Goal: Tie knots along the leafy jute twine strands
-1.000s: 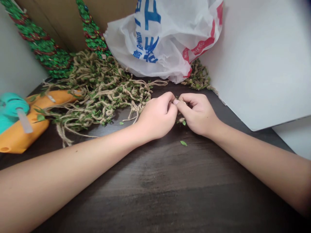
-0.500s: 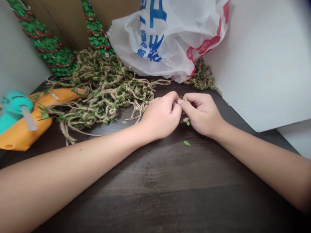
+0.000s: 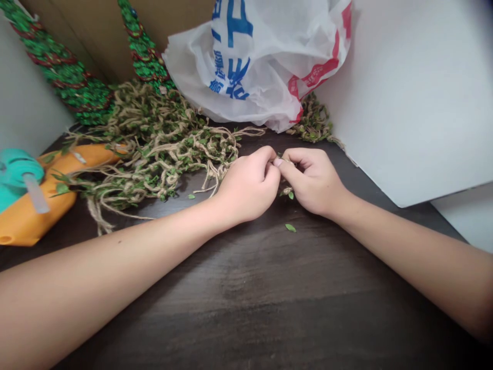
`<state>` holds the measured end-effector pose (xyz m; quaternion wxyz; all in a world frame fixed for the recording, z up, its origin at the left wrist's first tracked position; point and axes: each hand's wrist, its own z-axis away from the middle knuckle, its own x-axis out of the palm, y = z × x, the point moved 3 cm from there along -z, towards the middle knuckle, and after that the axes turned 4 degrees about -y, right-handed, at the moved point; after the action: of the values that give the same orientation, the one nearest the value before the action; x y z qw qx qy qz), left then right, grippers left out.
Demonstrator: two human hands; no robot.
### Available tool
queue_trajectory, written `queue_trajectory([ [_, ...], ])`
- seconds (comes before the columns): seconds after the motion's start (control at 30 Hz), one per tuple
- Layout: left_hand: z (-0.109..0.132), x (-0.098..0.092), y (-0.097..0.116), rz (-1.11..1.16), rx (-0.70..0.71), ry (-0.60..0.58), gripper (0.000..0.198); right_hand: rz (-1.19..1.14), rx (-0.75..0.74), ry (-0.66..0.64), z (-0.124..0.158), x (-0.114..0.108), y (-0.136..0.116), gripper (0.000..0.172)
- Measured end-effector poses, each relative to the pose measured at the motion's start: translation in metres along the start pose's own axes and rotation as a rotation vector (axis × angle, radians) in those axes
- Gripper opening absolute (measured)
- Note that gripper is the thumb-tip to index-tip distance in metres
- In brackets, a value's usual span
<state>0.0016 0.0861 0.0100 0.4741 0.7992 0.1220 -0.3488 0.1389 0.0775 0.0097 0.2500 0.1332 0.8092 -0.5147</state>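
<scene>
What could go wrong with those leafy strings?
More small leaves might drop off: one green leaf lies loose on the dark wooden table. The jute twine looks knotted and loose, so it could tangle worse. The left hand and right hand pinch very close together, so a thin strand might slip.

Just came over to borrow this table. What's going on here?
A person's left hand and right hand meet over a dark wooden table, their fingertips pinching what looks like a strand of jute twine. A tangled heap of leafy twine lies to their left, below a white plastic bag. One loose leaf lies on the table near the right hand.
</scene>
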Motion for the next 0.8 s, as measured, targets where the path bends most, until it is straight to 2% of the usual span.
queue_trajectory([
  [0.8,0.0004,-0.0004,0.0001,-0.01,-0.004,-0.003,0.016,-0.003,0.008,0.001,-0.0001,0.0003,-0.0005,0.038],
])
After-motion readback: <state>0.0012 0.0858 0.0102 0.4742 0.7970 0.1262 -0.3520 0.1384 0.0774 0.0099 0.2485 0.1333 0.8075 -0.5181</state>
